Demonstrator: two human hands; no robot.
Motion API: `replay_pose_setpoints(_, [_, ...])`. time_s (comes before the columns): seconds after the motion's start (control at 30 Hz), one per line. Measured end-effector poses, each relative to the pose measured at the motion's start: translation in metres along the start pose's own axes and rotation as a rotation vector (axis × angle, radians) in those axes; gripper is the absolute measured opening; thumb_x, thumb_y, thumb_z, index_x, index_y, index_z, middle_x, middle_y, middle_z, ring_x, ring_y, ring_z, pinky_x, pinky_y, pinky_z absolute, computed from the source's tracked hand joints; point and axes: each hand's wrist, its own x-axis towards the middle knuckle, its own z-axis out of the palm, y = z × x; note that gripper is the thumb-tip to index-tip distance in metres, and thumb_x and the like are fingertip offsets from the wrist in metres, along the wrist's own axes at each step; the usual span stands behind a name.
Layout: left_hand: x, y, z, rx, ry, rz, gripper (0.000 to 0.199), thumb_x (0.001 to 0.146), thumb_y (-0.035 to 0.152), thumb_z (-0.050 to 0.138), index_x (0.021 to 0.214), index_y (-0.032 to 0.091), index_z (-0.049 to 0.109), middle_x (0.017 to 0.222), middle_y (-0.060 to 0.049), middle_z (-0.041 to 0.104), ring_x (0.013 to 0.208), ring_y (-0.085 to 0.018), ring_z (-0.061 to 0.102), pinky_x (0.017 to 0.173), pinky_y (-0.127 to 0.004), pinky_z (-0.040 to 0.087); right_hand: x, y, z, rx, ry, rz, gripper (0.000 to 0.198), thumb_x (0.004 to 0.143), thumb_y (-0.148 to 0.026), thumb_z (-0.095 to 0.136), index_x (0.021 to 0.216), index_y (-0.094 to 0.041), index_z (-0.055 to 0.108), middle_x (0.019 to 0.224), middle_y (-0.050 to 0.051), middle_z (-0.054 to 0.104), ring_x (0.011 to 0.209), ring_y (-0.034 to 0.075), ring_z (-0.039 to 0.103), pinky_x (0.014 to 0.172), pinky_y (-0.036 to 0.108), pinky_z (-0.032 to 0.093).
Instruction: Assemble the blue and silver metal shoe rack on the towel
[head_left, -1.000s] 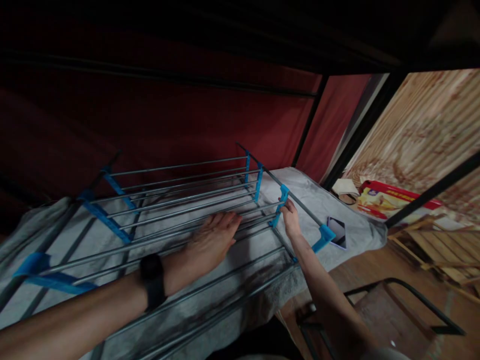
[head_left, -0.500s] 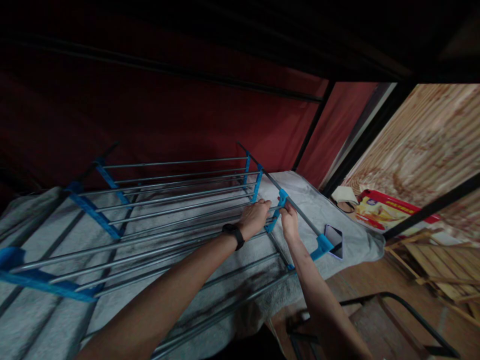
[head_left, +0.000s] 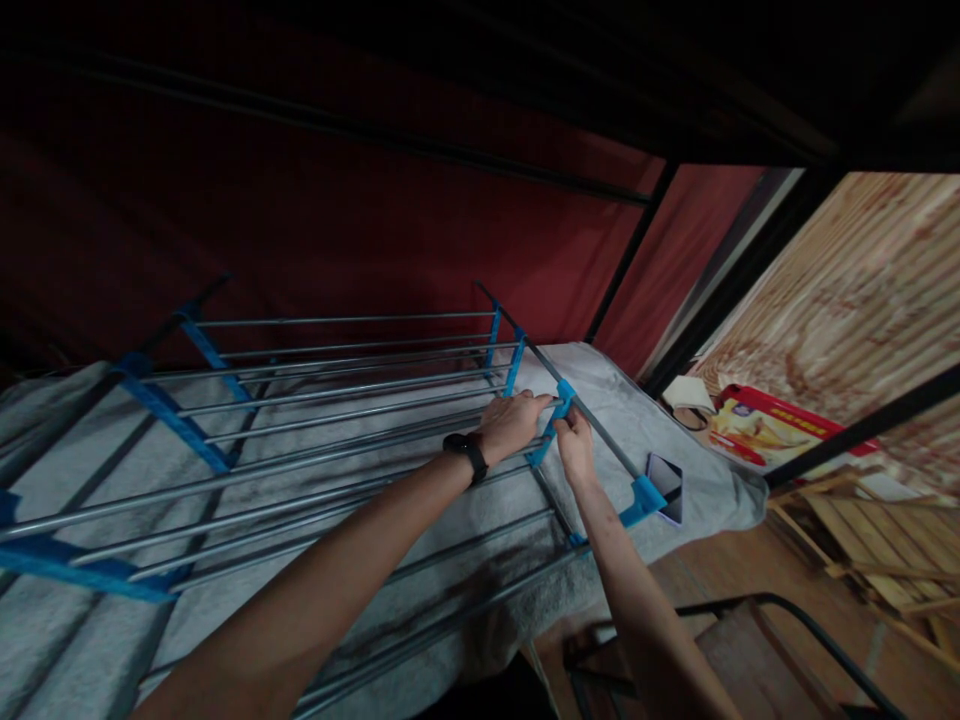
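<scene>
The left hand (head_left: 512,424) has slid right along the rack (head_left: 337,400), off the middle rods, and now closes over a rod by the blue joint (head_left: 564,393). The right hand (head_left: 574,445) pinches that joint. The rack lies on the gray bed. Dim light hides both hands' fingertips; the phone (head_left: 664,474) beyond the joint is half covered.

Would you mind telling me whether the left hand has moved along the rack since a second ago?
Yes. The left hand has slid right along the metal rods, from mid-rack to the blue bracket, beside the right hand.
</scene>
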Motion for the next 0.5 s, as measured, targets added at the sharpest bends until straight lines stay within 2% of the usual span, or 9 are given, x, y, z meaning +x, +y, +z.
replay_pose_setpoints(0.17, [-0.0014,0.0051,-0.0023,0.059,-0.018,0.017,0.045,0.094,0.017,0.037,0.134,0.027,0.054,0.108,-0.009,0.07,0.094,-0.023,0.069,0.08,-0.032,0.05,-0.0024,-0.0029,0.0005,0.037,-0.011,-0.011,0.021,0.073,-0.027,0.05,0.09,-0.022,0.061,0.086,0.001,0.064,0.088,0.021,0.056,0.091,0.035,0.046])
replay_pose_setpoints(0.37, [0.0009,0.0043,-0.0018,0.111,-0.014,0.027,0.046,0.094,0.018,0.035,0.137,0.028,0.05,0.108,-0.008,0.072,0.098,-0.023,0.069,0.079,-0.032,0.051,-0.0033,-0.0049,0.0006,0.123,-0.011,-0.044,0.021,0.071,-0.025,0.053,0.09,-0.022,0.062,0.086,0.001,0.065,0.088,0.021,0.056,0.091,0.036,0.046])
replay_pose_setpoints(0.5, [0.0038,0.0041,-0.0002,0.102,-0.028,0.01,0.043,0.095,0.02,0.037,0.134,0.028,0.053,0.106,-0.007,0.073,0.099,-0.022,0.069,0.079,-0.031,0.05,-0.0034,-0.0027,0.0016,0.105,-0.008,-0.03,0.024,0.069,-0.023,0.053,0.092,-0.022,0.062,0.09,0.0,0.066,0.089,0.02,0.057,0.093,0.036,0.045])
